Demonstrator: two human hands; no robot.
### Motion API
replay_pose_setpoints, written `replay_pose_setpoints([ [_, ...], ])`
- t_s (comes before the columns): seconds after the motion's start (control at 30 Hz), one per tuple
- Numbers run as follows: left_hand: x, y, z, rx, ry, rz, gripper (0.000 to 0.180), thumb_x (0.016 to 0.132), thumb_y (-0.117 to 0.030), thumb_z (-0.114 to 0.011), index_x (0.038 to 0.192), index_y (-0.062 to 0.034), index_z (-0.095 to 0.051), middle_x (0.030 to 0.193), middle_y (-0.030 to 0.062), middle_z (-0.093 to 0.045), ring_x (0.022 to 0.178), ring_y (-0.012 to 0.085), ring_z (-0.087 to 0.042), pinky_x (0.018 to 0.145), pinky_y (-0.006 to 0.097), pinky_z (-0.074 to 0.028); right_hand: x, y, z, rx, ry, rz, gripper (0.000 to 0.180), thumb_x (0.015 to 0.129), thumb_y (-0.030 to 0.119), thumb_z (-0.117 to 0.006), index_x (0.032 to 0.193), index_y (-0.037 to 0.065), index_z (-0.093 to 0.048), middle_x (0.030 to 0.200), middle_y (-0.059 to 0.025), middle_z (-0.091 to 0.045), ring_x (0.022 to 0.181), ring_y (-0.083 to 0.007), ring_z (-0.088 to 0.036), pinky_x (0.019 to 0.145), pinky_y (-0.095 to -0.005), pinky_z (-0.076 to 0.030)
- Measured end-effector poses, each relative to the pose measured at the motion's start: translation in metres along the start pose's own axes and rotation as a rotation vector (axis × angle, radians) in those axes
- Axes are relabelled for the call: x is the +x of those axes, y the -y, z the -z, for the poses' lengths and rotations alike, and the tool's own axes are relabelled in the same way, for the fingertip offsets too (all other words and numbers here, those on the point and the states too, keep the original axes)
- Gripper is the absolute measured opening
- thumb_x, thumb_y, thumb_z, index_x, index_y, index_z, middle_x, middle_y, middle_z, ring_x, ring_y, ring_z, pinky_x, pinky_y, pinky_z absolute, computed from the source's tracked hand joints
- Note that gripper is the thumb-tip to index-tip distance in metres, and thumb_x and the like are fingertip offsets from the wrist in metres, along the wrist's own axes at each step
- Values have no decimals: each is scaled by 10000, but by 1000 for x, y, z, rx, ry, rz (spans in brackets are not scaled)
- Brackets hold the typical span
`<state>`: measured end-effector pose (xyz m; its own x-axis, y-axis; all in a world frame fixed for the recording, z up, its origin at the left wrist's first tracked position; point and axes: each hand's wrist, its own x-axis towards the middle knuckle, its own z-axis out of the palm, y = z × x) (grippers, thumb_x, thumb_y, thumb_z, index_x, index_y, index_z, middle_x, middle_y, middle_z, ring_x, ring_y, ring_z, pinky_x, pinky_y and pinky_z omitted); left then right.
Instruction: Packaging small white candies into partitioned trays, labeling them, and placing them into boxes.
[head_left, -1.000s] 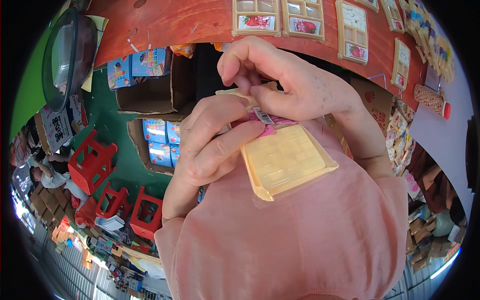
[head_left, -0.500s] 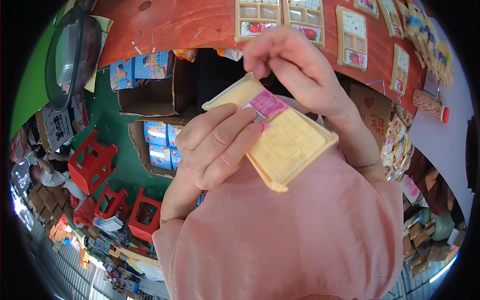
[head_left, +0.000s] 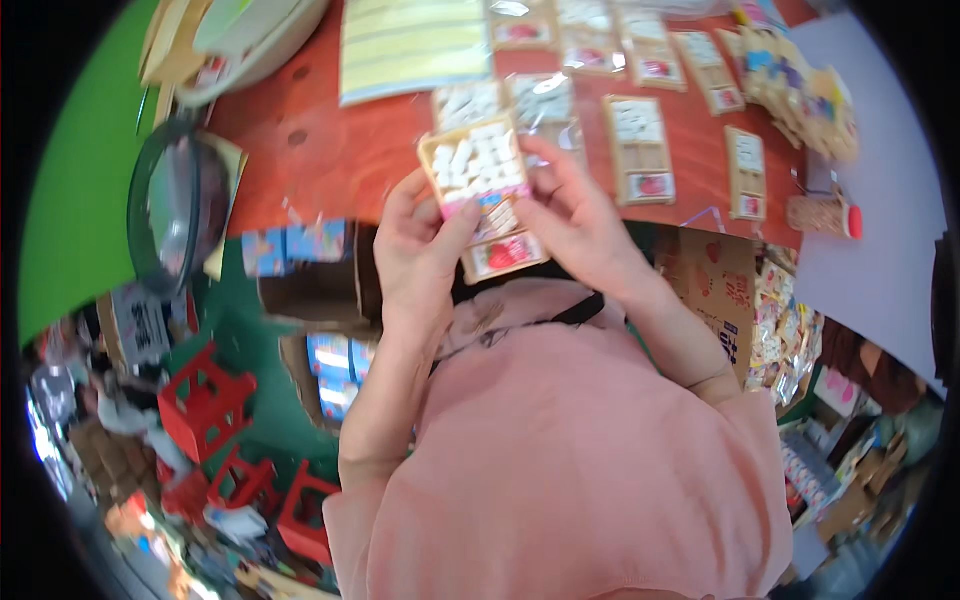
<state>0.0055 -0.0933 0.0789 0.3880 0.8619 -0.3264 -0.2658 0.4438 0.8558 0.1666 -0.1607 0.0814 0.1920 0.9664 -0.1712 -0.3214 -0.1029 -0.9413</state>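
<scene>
Both my hands hold a shallow beige compartment tray (head_left: 464, 129) just off the table's near edge, its face toward me. White pieces (head_left: 478, 162) fill its top part. A pink printed packet (head_left: 490, 206) lies across the middle, and a small packet with a strawberry picture (head_left: 506, 254) sits in the bottom compartment. My left hand (head_left: 418, 245) grips the left side, thumb on the front by the pink packet. On the right side my right hand (head_left: 578, 228) pinches the edge, thumb also on the front; its other fingers are partly behind the tray.
Several similar trays (head_left: 652, 158) lie on the red table (head_left: 300, 170). A yellow lined sheet (head_left: 415, 50) and a glass bowl (head_left: 135, 215) are toward the left. At the right stand a red-capped jar (head_left: 822, 216) and bundled packs (head_left: 800, 100). Below are cartons (head_left: 320, 298) and red stools (head_left: 200, 400).
The tray has turned over from its plain back to its filled face and moved toward the table. My right hand, apart from it before, now grips it too. The view shows more table.
</scene>
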Motion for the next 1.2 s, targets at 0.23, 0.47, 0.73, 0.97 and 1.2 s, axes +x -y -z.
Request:
replay_pose_setpoints([
  [0.23, 37, 14, -59, 23, -23, -6, 429, 943, 41, -651, 1336, 33, -479, 1212, 180, -681, 1088, 206, -675, 917, 314, -565, -4, 12, 27, -825, -123, 388, 777, 829, 217, -790, 1442, -13, -374, 1437, -239, -407, 1374, -408, -403, 1118, -456, -383],
  [0.47, 49, 21, -122, 111, 219, 113, 502, 989, -89, -659, 1427, -12, -427, 1324, 133, -627, 1139, 149, -613, 966, 296, -500, 27, 28, 110, -999, -479, 483, 509, 827, 183, -733, 1259, -10, -544, 1169, -209, -597, 1083, -396, -581, 923, -464, -470],
  [0.73, 42, 43, -103, 341, 400, -70, 235, 1001, -85, -643, 1230, -31, -647, 1169, 34, -665, 1054, 112, -616, 926, 259, -495, 48, 81, 257, -1101, -919, 440, 547, 818, 298, -750, 1259, 11, -601, 1154, -191, -651, 1076, -362, -618, 950, -446, -489],
  [0.97, 31, 36, -86, 402, 318, -160, 194, 1014, -42, -598, 1199, -12, -645, 1103, 38, -682, 1001, 119, -657, 901, 255, -521, 54, 127, 324, -1544, -1161, 405, 566, 871, 430, -683, 1253, 16, -627, 1148, -217, -650, 1102, -388, -614, 982, -478, -483],
  [1.2, 26, 46, -75, 496, 273, -219, 188, 991, -17, -612, 1172, -4, -662, 1098, 56, -698, 938, 117, -654, 865, 257, -528, 78, 114, 352, -1833, -1259, 170, 412, 963, 403, -595, 1127, 39, -695, 1163, -234, -650, 1058, -419, -633, 965, -503, -493],
])
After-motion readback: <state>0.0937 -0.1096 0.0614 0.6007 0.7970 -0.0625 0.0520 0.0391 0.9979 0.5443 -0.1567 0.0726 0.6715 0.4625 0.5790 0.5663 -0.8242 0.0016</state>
